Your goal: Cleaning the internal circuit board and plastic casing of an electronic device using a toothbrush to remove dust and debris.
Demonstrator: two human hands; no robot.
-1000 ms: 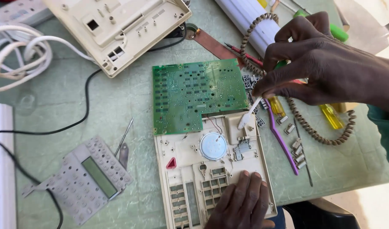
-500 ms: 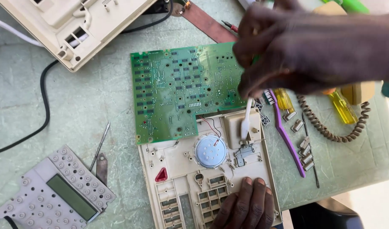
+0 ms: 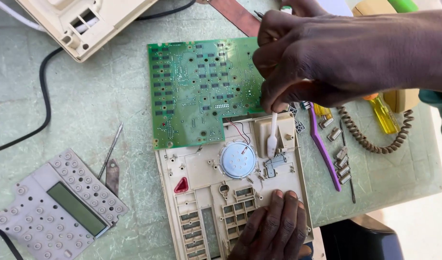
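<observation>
Two hands work on the counter; the right hand [image 3: 327, 58] pinches a white cotton swab [image 3: 272, 135] onto the beige plastic telephone casing [image 3: 201, 168]; the left hand [image 3: 274, 226] lies flat, open, on its lower edge.

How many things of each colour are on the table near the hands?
Green: 1, the circuit board
Purple: 1, the toothbrush
Yellow: 2, the screwdriver handles and
Red: 1, the triangle button on the beige phone shell
White: 1, the small brush in the right hand
Grey: 1, the keypad mat
Total: 7
</observation>
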